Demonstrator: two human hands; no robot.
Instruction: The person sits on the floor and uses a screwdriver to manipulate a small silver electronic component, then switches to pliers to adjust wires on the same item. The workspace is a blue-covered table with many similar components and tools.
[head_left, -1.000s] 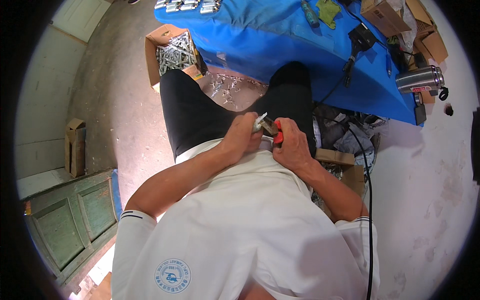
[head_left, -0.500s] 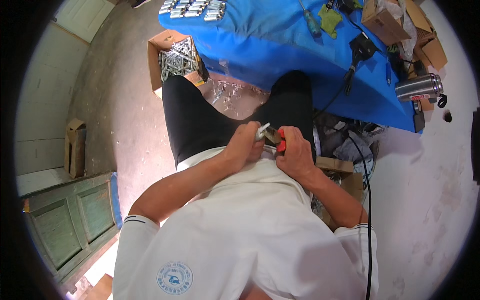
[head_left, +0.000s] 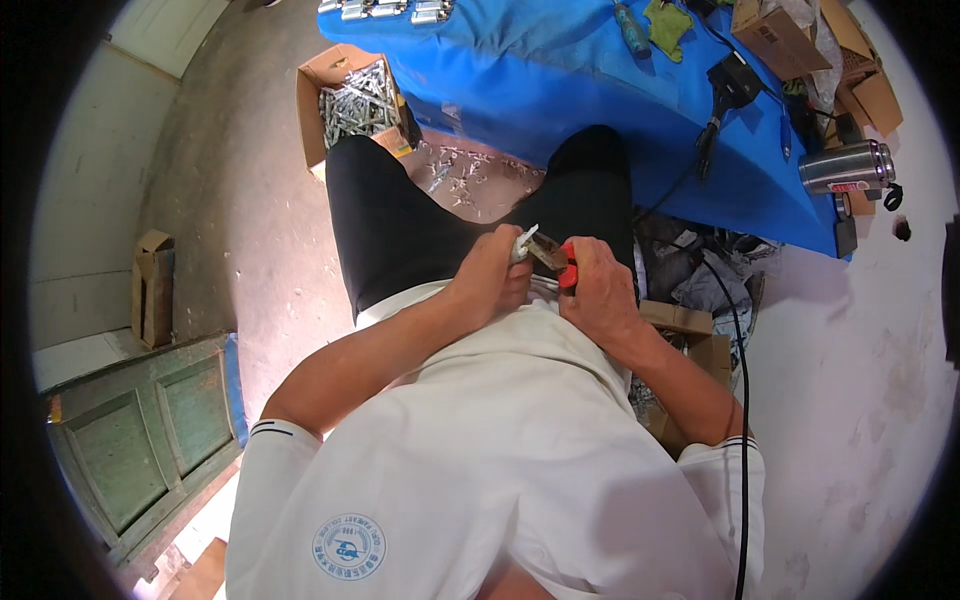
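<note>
**Pliers biting a small part held over the lap**

The fingers of the left hand are clenched around a small pale metal part, whose tip pokes up above the knuckles; the right hand is clenched on red-handled pliers, their nose meeting the part just beside the left fingertips; both hands sit close together above the lap, against the hem of the white shirt.

The risk, as I judge it, lies in that closeness: if the pliers slip off the part, the nose could nip the left fingers, since nothing separates them; a hard squeeze could also flick the part or a fragment of it down between the black trousers, where it would be lost among the small metal pieces scattered on the floor; how firmly the pliers grip cannot be told from here.

Further out, an open cardboard box full of similar metal pieces stands on the floor by the left knee; a blue-covered surface lies ahead, carrying a black corded tool, a steel flask and more cartons; its black cable trails down past the right elbow, near enough to snag the arm; crumpled cloth and low boxes crowd the right side; a green panelled door lies flat to the left, well apart.
</note>
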